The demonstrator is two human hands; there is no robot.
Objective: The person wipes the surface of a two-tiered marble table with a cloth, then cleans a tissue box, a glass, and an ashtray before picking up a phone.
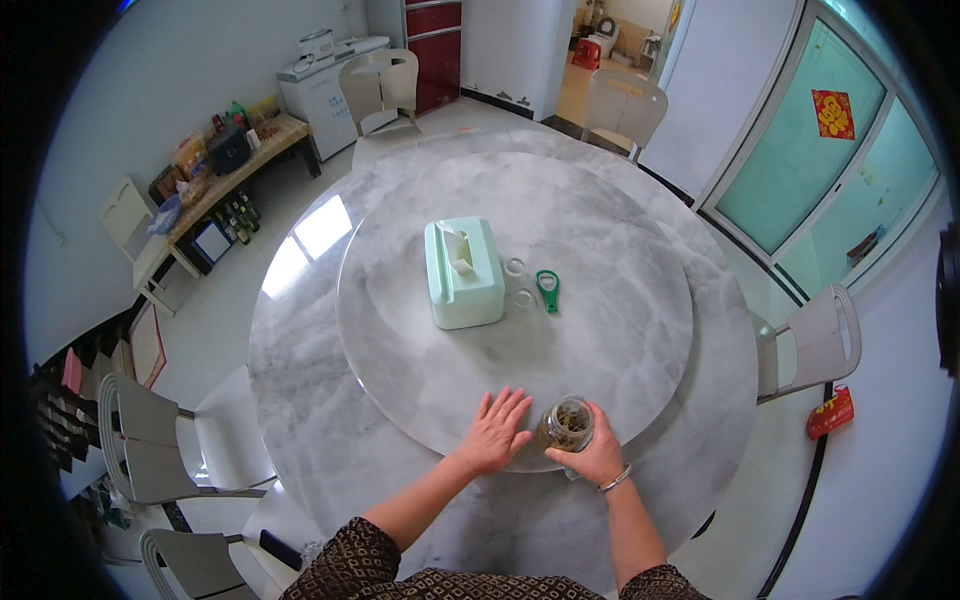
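An uncovered glass jar with dark, stringy dried material inside stands near the front edge of the turntable. My right hand, with a bangle at the wrist, grips the jar from its right side. Left of the jar, my left hand lies palm down with fingers spread and holds nothing. Farther back on the turntable are a mint-green tissue box with a tissue sticking out, two small clear glass cups and a green bottle opener. Something clear and crumpled shows partly under my right hand.
The turntable sits on a round marble-patterned table. Chairs stand around it, including one at the left and one at the right. A dark phone rests on a seat at lower left. A cluttered bench lines the wall.
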